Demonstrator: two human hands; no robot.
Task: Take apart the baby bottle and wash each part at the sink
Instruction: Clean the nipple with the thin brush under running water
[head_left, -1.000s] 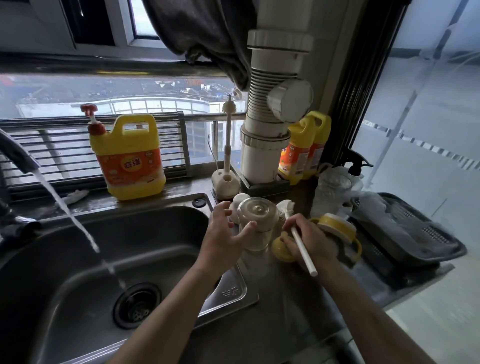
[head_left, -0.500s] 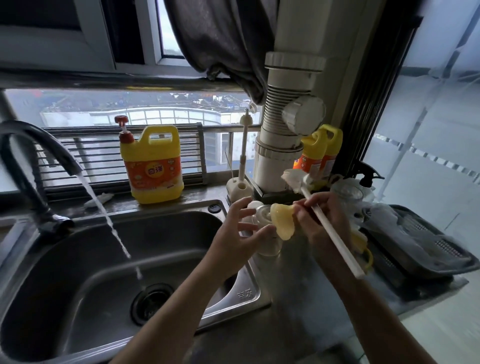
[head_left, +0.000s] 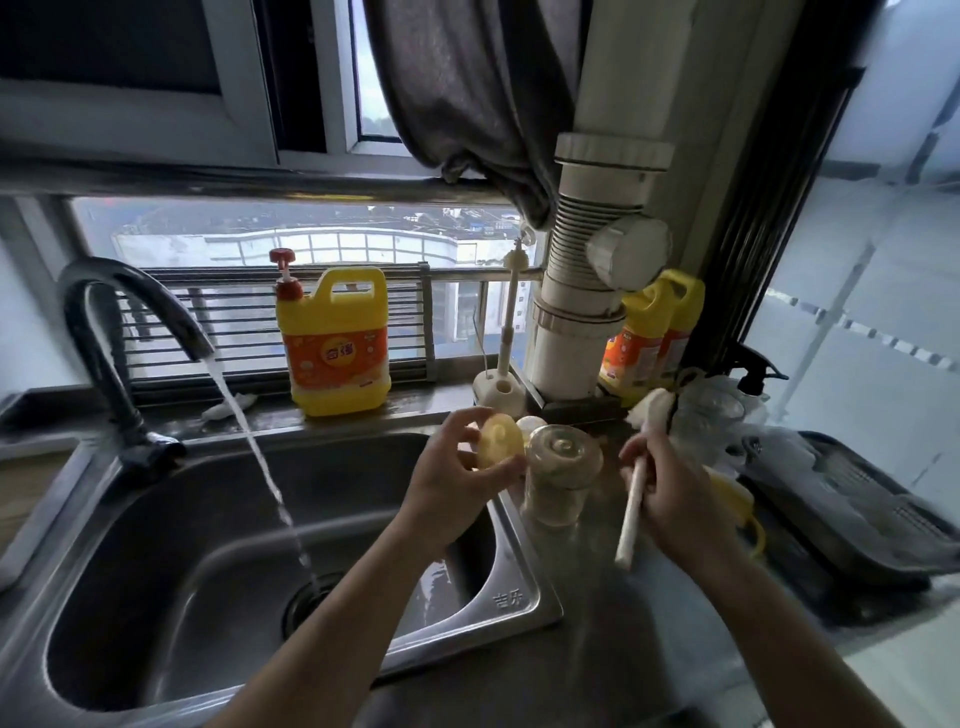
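1. Head view: left hand (head_left: 452, 483) is pinching the yellow nipple (head_left: 498, 441) over the far right corner of the sink (head_left: 519, 597).
2. Right hand (head_left: 675, 499) is gripping the brush (head_left: 631, 514), sponge tip pointing up and away.
3. Glass bottle (head_left: 561, 473) is standing upright between them.

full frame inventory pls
sink: 1, steel, left
faucet: 1, dark, rear left
detergent jug: 1, yellow, behind sink
pipe: 1, white, rear corner
detergent bottles: 2, yellow, right of pipe
brush stand: 1, white, beside pipe
curtain: 1, grey, above pipe
glass bottle: 1, clear, counter centre
handled collar: 1, yellow, counter right
drying tray: 1, dark, right
spray bottle: 1, black-topped, behind tray
bottle part: 1, yellowish, left of glass bottle
bottle brush: 1, white, above counter
left hand: 1, holds bottle part
right hand: 1, grips bottle brush
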